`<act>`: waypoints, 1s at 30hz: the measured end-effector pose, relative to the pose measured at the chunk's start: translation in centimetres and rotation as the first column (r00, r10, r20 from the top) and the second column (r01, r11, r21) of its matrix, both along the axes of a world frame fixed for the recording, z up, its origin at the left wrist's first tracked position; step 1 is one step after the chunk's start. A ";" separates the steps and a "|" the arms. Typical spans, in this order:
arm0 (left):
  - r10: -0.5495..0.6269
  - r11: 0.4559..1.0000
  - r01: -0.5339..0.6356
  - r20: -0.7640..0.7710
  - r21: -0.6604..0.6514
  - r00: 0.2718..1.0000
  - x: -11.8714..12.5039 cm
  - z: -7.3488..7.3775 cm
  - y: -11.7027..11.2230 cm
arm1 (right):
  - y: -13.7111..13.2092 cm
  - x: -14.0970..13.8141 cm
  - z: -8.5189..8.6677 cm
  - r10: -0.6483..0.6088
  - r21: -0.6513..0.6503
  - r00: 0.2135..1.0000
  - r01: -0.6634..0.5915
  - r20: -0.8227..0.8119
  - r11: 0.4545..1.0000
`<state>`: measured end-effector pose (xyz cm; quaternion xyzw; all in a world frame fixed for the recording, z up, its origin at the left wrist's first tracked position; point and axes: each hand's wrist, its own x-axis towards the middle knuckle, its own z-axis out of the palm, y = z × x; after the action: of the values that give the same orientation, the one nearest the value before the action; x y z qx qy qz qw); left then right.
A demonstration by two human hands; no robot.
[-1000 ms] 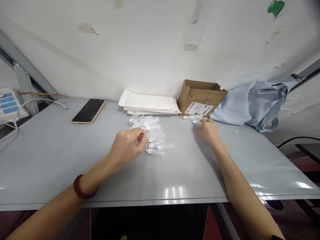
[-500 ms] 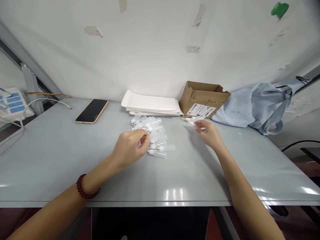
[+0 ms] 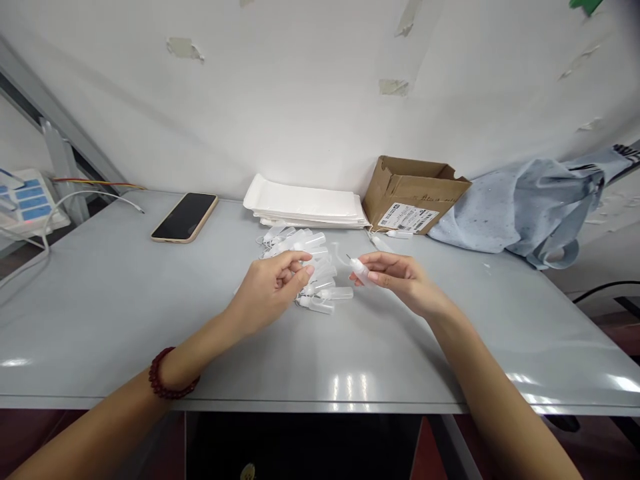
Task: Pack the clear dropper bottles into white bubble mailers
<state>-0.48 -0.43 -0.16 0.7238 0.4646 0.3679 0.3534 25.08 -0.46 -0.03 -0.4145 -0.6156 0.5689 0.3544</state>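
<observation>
A heap of small clear plastic bottles [image 3: 305,263] lies in the middle of the grey table [image 3: 100,313]. My left hand [image 3: 273,288] hovers at the heap's near left side, fingers curled in a pinch on one clear bottle. My right hand [image 3: 400,280] is just right of the heap, thumb and fingers pinched on a small white needle-tip cap [image 3: 358,267] that points left toward my left hand. Two more white tip pieces [image 3: 395,235] lie in front of the cardboard box [image 3: 415,197].
A stack of white pouches [image 3: 305,203] lies against the wall behind the heap. A phone [image 3: 185,217] rests at the back left, with a white cable and a device [image 3: 27,203] at the far left. A light blue cloth bag [image 3: 530,203] sits at the right.
My right hand has come back from the box's front with a white tip piece and moved left toward my left hand. My left hand has lifted slightly beside the heap.
</observation>
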 end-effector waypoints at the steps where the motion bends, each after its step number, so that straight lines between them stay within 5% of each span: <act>1: -0.008 1.000 0.008 0.014 -0.023 1.000 0.0 0.0 0.0 | -0.1 -0.2 0.1 0.022 -0.006 1.000 -0.022 0.002 1.000; 12: -0.069 0.989 0.088 0.157 -0.121 0.985 0.2 0.6 -0.2 | -0.7 -1.2 0.4 0.115 -0.048 0.993 -0.114 0.031 0.992; 30: -0.170 0.984 0.173 0.072 -0.046 0.983 0.6 0.6 -0.7 | -1.0 -1.8 0.4 0.107 -0.053 0.994 -0.106 0.015 0.993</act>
<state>0.13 -1.11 0.41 0.7389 0.3977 0.3483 0.4178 23.28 -1.50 0.35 -0.3952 -0.6251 0.5990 0.3071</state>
